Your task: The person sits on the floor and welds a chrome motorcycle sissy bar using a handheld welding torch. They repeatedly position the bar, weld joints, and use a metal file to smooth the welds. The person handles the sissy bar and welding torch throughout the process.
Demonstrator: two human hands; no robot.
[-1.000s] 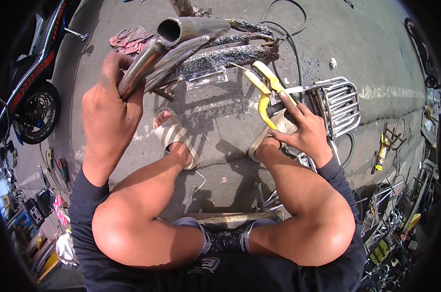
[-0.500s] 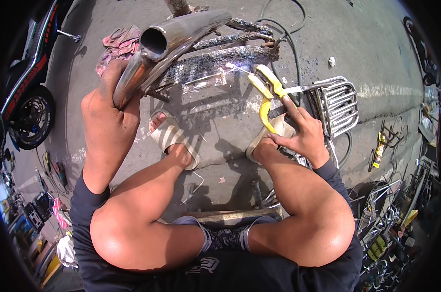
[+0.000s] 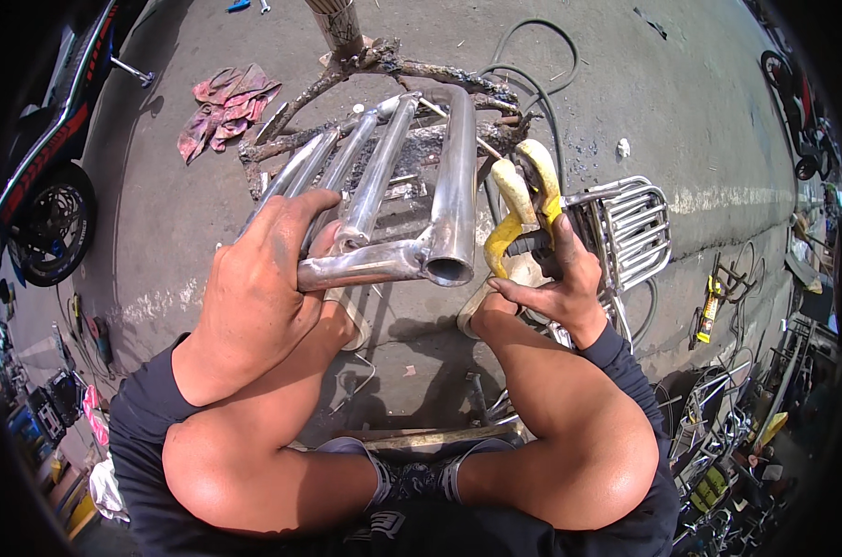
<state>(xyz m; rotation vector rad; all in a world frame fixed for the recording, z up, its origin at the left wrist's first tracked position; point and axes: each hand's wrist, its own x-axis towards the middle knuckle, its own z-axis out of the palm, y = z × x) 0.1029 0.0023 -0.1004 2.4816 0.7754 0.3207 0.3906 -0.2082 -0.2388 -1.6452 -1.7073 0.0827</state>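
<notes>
My left hand [image 3: 258, 274] is closed round the near left part of a shiny rack of welded metal tubes [image 3: 453, 176], tilted above a rusty metal stand [image 3: 300, 104]. An open tube end faces me. My right hand [image 3: 569, 292] grips a yellow welding electrode holder [image 3: 504, 237] to the right of the rack. A thin electrode [image 3: 488, 148] sticks out of its jaws toward the stand. No bright arc shows at its tip, which is near the rack's right tube; I cannot tell whether they touch.
Right of my hand lies another tubular rack [image 3: 639, 232]. A dark cable [image 3: 555, 121] loops over the floor behind the holder. A stained pink rag [image 3: 226, 107] lies at the far left, near a parked motorcycle [image 3: 54, 223]. Metal parts [image 3: 718, 418] crowd the right side.
The rack has turned in my left hand, so its parallel bars now show and its open tube end points toward me. The bright spark at the electrode tip is gone. My right hand has lowered slightly.
</notes>
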